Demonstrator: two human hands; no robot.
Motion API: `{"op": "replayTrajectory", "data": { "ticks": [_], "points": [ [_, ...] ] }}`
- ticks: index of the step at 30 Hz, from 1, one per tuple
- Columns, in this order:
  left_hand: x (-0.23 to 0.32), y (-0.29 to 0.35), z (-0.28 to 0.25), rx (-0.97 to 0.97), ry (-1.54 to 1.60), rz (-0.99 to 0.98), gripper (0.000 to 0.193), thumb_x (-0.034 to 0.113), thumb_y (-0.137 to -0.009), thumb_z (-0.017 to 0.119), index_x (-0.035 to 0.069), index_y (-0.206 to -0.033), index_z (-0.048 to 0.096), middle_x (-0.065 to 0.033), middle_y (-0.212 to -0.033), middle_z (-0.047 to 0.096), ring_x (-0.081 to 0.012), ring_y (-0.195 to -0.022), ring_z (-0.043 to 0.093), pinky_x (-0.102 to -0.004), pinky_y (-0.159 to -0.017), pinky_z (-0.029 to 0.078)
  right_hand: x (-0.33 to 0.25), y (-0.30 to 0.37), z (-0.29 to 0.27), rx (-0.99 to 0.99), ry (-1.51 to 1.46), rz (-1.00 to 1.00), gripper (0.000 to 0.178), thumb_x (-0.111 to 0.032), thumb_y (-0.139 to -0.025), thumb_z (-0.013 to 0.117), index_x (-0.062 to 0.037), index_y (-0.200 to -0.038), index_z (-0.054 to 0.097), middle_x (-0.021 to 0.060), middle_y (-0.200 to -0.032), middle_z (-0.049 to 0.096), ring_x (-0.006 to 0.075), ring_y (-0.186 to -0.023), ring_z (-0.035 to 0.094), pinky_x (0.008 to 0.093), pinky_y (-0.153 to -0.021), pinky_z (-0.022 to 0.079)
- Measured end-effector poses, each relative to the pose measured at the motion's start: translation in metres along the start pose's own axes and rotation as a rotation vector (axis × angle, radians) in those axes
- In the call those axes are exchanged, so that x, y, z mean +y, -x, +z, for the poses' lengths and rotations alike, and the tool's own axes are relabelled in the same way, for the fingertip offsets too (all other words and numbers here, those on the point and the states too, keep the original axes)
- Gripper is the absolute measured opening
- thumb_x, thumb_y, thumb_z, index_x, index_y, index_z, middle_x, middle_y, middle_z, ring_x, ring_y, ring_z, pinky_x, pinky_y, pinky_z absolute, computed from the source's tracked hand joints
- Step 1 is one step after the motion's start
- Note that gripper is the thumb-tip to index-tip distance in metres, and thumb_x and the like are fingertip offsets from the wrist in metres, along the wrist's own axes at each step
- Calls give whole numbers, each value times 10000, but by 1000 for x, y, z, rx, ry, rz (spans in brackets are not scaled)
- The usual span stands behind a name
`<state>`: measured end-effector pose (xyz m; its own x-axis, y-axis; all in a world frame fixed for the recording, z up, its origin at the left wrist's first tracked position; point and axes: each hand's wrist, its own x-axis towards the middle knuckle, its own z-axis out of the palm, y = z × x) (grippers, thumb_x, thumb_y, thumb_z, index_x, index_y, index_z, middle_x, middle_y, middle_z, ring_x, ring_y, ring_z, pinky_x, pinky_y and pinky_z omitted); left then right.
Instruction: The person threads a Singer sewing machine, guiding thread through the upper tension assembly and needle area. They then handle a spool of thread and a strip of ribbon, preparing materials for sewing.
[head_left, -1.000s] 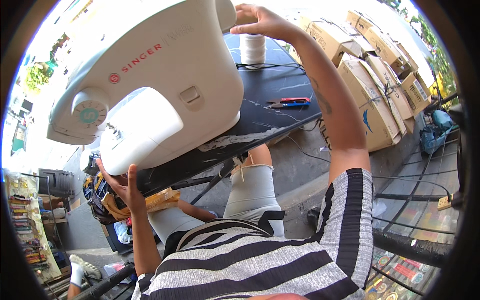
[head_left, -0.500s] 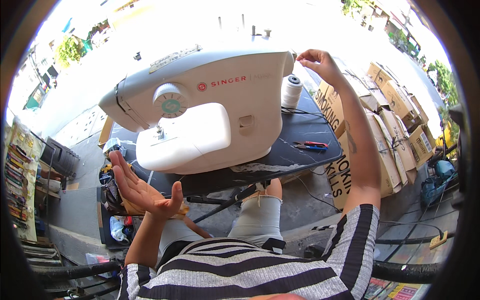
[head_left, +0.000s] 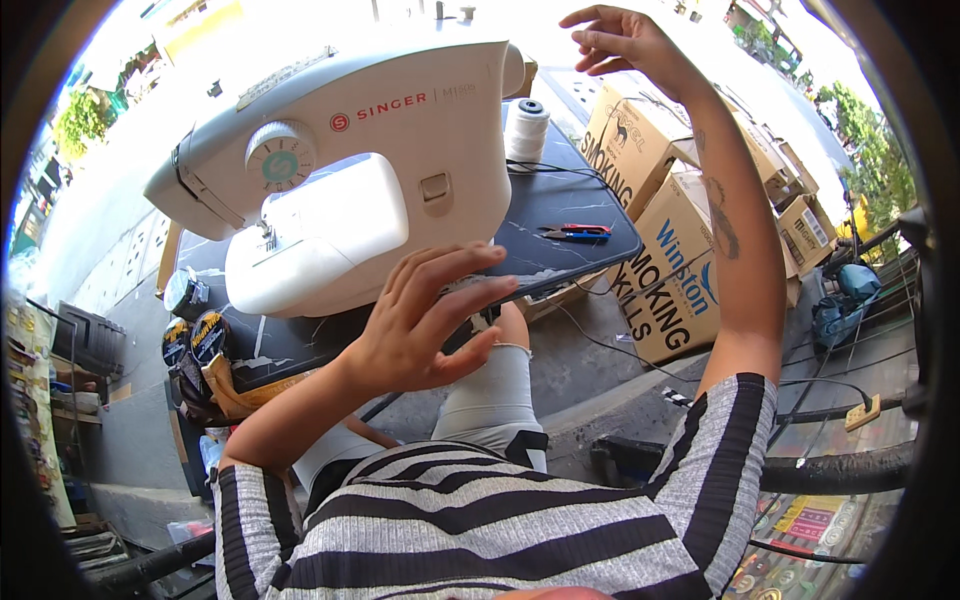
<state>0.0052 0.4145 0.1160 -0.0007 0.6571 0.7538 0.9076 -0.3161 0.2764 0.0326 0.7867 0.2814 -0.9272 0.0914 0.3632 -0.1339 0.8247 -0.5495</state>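
Note:
A white and grey sewing machine (head_left: 450,150) stands on a dark marble-patterned table (head_left: 560,215), its round dial (head_left: 281,158) facing me. My left hand (head_left: 430,315) hovers in front of the machine's base and the table's near edge, fingers spread and nothing in them. Raised beyond the machine's right end, my right hand (head_left: 630,45) is empty, its fingers loosely bent and apart. It is clear of the handwheel (head_left: 514,70). A cone of white thread (head_left: 526,130) stands behind the machine's right side. Thread snips (head_left: 576,232) with red and blue handles lie on the tabletop.
Cardboard boxes (head_left: 680,270) are stacked on the ground at the right. A lidded jar (head_left: 186,293) stands at the table's left end, near dark round-topped containers (head_left: 208,338). Black cables (head_left: 560,172) run over the table behind the machine.
My left hand has swung right and turned from palm up to back up. My right hand has lifted up and away from the handwheel. The view has shifted rightward.

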Motion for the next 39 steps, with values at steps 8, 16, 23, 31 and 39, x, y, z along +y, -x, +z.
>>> {"op": "replayTrajectory", "data": {
  "ticks": [8, 16, 23, 31, 39],
  "points": [
    [24, -15, 26, -301, 86, 11, 508, 193, -833, 745, 172, -1308, 567, -60, -1351, 522, -263, -1265, 496, -444, -1096, 372, -25, -40, -8, -113, -24, -74, 370, -234, -908, 698, 2, -1188, 647, 92, -900, 700, 153, -754, 672, 286, -651, 557],
    [-35, -99, 83, 52, 75, -242, 758, 330, -766, 794, 45, -1404, 500, -298, -1549, 229, -450, -1424, 295, -518, -1143, 296, -11, -58, -18, -38, 149, -165, 289, -143, -819, 714, 22, -1056, 713, 127, -812, 730, 157, -706, 704, 292, -653, 564],
    [-101, -194, 112, 3, 22, -687, 951, 366, -725, 818, -123, -1425, 400, -396, -1540, 189, -487, -1439, 251, -467, -1175, 260, -29, -50, -21, 15, 166, -125, 300, -164, -818, 745, 4, -1065, 721, 115, -831, 741, 164, -728, 724, 301, -659, 572],
    [-100, -245, 103, 65, 620, -1032, 869, 291, -740, 793, -120, -1398, 401, -304, -1456, 400, -339, -1369, 424, -405, -1092, 388, 11, -50, -24, -34, 102, -178, 413, -404, -932, 681, -126, -1237, 674, 58, -1098, 721, 140, -1075, 664, 311, -985, 495],
    [-148, -301, 101, 221, 809, -1211, 770, 323, -822, 668, -4, -1458, 382, -290, -1514, 327, -373, -1395, 343, -509, -1077, 371, 76, -13, -5, 83, -35, 187, 445, -242, -865, 673, -75, -1275, 629, 68, -1188, 673, 123, -1042, 605, 279, -899, 469]
  ]
}}
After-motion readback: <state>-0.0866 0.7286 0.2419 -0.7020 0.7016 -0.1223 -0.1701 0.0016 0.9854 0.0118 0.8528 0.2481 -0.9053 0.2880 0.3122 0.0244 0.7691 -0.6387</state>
